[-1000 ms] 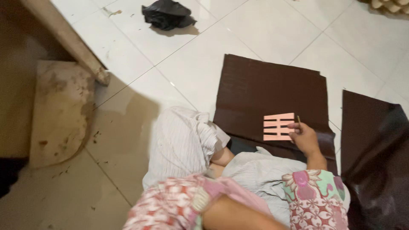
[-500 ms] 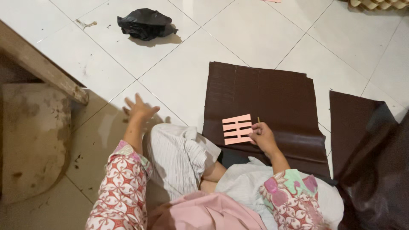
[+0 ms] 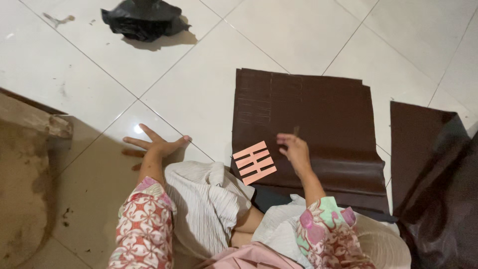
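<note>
Left hand [image 3: 158,146] splayed on tile; right hand's [image 3: 295,150] grip perhaps pinches thin tool.

The left hand [image 3: 158,145] lies flat and palm-down, fingers [image 3: 133,142] spread wide, thumb out to the side — its arm reaches straight forward in a red-and-white patterned sleeve. The right hand [image 3: 295,150] is loosely curled, fingertips pinched around something thin and dark, the forearm bare below a floral sleeve — wrist slightly bent.
</note>
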